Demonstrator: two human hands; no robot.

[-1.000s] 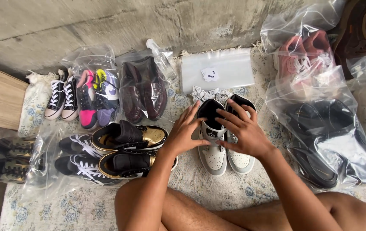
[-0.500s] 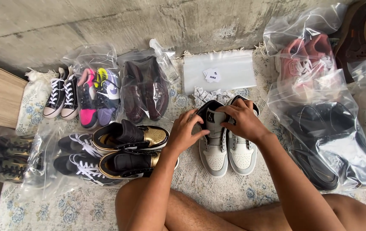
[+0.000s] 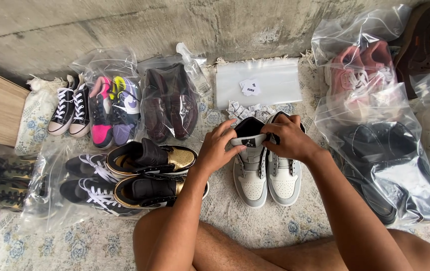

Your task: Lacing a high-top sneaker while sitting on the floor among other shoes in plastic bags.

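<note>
Both hands were on the grey-and-white high-top pair (image 3: 266, 175) standing on the rug (image 3: 255, 226): left hand (image 3: 218, 148) and right hand (image 3: 284, 138) fingers pinched the left shoe's tongue (image 3: 248, 142) between them.

a home floor: patterned rug (image 3: 255, 221), bare concrete wall (image 3: 124, 25), bagged shoes (image 3: 167, 103).
</note>
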